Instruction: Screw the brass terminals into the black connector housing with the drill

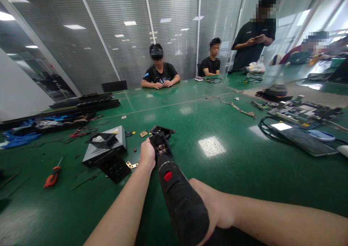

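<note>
My right hand [206, 202] is wrapped round a black cordless drill [181, 199] with a red switch on top. The drill points away from me, its front end at a black plastic housing [162, 146] with brass-coloured metal parts inside; the bit's tip is hidden behind the drill body. My left hand [147, 153] grips that housing from its left side, fingers partly hidden. Right behind it lies another black frame piece [159, 130]. Small brass plates [132, 165] and a square yellowish piece [143, 133] lie to the left of my left hand.
At left, a silver metal box [106, 144] carries a black part; another black housing [115, 166] leans by it. An orange screwdriver [53, 175] lies further left. Circuit boards [307, 110] and a dark flat device [301, 139] sit right. Several people are around the green table [231, 173].
</note>
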`<state>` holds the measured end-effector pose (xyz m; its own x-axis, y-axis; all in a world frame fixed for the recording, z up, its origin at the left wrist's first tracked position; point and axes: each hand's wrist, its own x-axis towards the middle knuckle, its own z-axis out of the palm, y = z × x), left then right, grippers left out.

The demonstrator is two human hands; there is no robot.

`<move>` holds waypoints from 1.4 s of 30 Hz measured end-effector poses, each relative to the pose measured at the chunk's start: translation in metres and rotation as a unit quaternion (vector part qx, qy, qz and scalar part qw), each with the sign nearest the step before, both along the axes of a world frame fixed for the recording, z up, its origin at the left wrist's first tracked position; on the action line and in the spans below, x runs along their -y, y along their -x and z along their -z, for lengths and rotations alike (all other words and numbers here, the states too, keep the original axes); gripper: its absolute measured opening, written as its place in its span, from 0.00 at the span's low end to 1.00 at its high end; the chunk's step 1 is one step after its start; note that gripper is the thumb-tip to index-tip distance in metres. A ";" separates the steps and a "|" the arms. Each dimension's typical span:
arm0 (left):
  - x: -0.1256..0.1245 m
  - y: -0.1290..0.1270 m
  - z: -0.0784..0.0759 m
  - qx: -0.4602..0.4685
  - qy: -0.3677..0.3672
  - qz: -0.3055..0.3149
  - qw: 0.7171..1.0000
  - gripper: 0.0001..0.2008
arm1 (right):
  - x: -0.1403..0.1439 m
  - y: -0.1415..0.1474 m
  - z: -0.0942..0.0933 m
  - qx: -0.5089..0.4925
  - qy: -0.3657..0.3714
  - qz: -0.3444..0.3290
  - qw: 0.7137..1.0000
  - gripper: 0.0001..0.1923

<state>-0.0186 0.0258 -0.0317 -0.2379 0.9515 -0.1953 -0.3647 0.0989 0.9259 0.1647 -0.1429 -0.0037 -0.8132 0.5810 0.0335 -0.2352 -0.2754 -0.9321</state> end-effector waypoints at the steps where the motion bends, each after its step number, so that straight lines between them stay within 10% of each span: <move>1: 0.000 0.000 0.000 0.003 0.000 -0.001 1.000 0.18 | 0.000 0.000 -0.001 -0.003 -0.003 -0.001 1.000 0.29; 42: -0.002 0.004 0.002 -0.007 0.005 -0.010 1.000 0.15 | -0.001 0.000 0.013 -0.001 0.016 0.000 1.000 0.29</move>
<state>-0.0222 0.0274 -0.0337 -0.2588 0.9449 -0.2006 -0.3533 0.1007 0.9301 0.1643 -0.1416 -0.0166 -0.8135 0.5814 0.0161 -0.2366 -0.3054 -0.9224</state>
